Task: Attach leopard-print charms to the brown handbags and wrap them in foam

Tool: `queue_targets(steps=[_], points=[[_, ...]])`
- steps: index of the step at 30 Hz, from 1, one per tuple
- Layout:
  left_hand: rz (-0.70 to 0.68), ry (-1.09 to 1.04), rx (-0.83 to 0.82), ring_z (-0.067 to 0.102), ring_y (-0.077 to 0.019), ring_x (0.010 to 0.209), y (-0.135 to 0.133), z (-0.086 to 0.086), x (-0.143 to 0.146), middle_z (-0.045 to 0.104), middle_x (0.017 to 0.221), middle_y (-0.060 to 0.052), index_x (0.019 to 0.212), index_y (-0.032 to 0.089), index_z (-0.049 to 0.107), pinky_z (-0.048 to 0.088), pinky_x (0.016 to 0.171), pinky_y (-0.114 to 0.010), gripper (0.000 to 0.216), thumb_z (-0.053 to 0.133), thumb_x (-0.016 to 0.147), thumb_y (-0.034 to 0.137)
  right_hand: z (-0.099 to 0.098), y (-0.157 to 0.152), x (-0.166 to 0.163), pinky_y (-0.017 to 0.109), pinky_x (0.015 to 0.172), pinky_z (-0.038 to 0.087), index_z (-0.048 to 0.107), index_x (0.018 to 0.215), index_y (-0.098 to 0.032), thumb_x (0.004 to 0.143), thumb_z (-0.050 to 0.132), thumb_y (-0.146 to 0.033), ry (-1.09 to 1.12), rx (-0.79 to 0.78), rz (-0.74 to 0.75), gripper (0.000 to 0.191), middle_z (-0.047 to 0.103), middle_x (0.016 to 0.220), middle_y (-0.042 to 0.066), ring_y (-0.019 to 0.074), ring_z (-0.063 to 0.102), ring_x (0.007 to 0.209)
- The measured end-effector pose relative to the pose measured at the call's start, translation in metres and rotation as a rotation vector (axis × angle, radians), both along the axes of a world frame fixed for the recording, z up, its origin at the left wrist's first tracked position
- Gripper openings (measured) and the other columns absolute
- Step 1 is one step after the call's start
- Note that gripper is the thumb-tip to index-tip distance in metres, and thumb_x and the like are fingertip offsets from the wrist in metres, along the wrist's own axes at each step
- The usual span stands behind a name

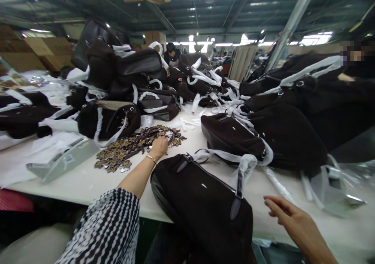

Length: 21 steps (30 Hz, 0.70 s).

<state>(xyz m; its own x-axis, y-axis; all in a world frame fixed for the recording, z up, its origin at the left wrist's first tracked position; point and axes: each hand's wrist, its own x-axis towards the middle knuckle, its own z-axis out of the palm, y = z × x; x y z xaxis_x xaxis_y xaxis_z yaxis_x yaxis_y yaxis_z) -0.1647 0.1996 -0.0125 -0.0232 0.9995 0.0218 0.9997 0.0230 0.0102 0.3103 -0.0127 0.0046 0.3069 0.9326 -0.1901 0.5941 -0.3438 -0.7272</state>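
Note:
My left hand reaches into a pile of flower-shaped bag charms with dark straps. Its fingers are curled down at the pile's right edge, and what they pinch is hidden. A dark handbag lies tilted over the table's front edge, just right of my left forearm. Clear white wrap covers part of its handle, and dark leather tabs hang at the zip ends. To the right of this bag, apart from it, my right hand hovers with fingers loosely spread and nothing in them.
Dark handbags with white-wrapped handles crowd the white table and pile high behind. A clear, stiff plastic piece lies at the left. Plastic wrapping lies at the right. Co-workers are beyond the bags and at the far right.

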Motion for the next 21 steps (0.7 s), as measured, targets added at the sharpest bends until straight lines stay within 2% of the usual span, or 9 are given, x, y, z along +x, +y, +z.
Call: queue_targets(steps=[3,6,11,14,16,18,21], points=[[0.005,-0.021,0.022,0.059,-0.0248,0.11,-0.002,0.002,-0.002,0.063,0.117,-0.01,0.11,0.014,0.063,0.05,0.093,-0.046,0.026,0.055,0.095,0.034,0.01,-0.002,-0.003,0.034,0.062,0.058,0.077,0.091,-0.026,0.065,0.061,-0.069,-0.001,0.017,-0.004,0.053,0.075,0.084,0.007,0.0284,0.071,0.075],[-0.054,-0.074,0.018,0.059,-0.0239,0.11,0.001,0.002,-0.001,0.063,0.116,-0.008,0.106,0.015,0.064,0.05,0.093,-0.045,0.023,0.056,0.095,0.033,0.015,-0.006,-0.004,0.033,0.06,0.057,0.077,0.09,-0.024,0.065,0.061,-0.068,-0.02,0.015,0.002,0.053,0.075,0.077,0.006,0.0262,0.069,0.067],[-0.102,-0.187,0.026,0.058,-0.0243,0.11,0.009,0.0,0.008,0.063,0.115,-0.008,0.102,0.014,0.065,0.048,0.095,-0.046,0.02,0.06,0.092,0.031,0.016,-0.015,-0.001,0.031,0.059,0.056,0.077,0.091,-0.023,0.07,0.059,-0.065,-0.041,0.003,0.038,0.051,0.075,0.076,0.006,0.0241,0.069,0.065],[-0.102,-0.293,0.058,0.057,-0.0256,0.11,0.011,0.004,0.011,0.065,0.109,-0.009,0.092,0.014,0.067,0.045,0.095,-0.045,0.014,0.064,0.087,0.027,0.016,-0.02,0.001,0.031,0.059,0.057,0.077,0.09,-0.022,0.071,0.059,-0.064,-0.044,0.009,0.027,0.05,0.075,0.074,0.006,0.0241,0.069,0.064],[-0.095,-0.393,0.084,0.058,-0.0275,0.108,0.01,0.012,0.01,0.066,0.1,-0.011,0.079,0.014,0.068,0.044,0.092,-0.04,0.01,0.066,0.081,0.024,0.017,-0.021,0.002,0.031,0.059,0.057,0.077,0.09,-0.022,0.072,0.059,-0.064,-0.037,0.015,0.027,0.049,0.075,0.075,0.006,0.0244,0.069,0.065],[-0.084,-0.52,0.1,0.06,-0.0275,0.097,0.008,0.024,0.008,0.067,0.087,-0.011,0.069,0.014,0.068,0.044,0.083,-0.036,0.012,0.067,0.076,0.024,0.02,-0.02,0.0,0.032,0.061,0.057,0.076,0.092,-0.022,0.073,0.06,-0.064,-0.036,0.036,0.024,0.049,0.075,0.077,0.007,0.0257,0.071,0.068],[-0.088,-0.752,0.102,0.059,-0.0209,0.074,-0.003,0.052,0.006,0.064,0.069,-0.005,0.07,0.014,0.067,0.043,0.069,-0.03,0.023,0.064,0.077,0.036,0.032,-0.015,-0.013,0.037,0.073,0.057,0.075,0.095,-0.023,0.073,0.06,-0.065,-0.045,0.116,0.007,0.05,0.076,0.087,0.007,0.0292,0.072,0.081]])
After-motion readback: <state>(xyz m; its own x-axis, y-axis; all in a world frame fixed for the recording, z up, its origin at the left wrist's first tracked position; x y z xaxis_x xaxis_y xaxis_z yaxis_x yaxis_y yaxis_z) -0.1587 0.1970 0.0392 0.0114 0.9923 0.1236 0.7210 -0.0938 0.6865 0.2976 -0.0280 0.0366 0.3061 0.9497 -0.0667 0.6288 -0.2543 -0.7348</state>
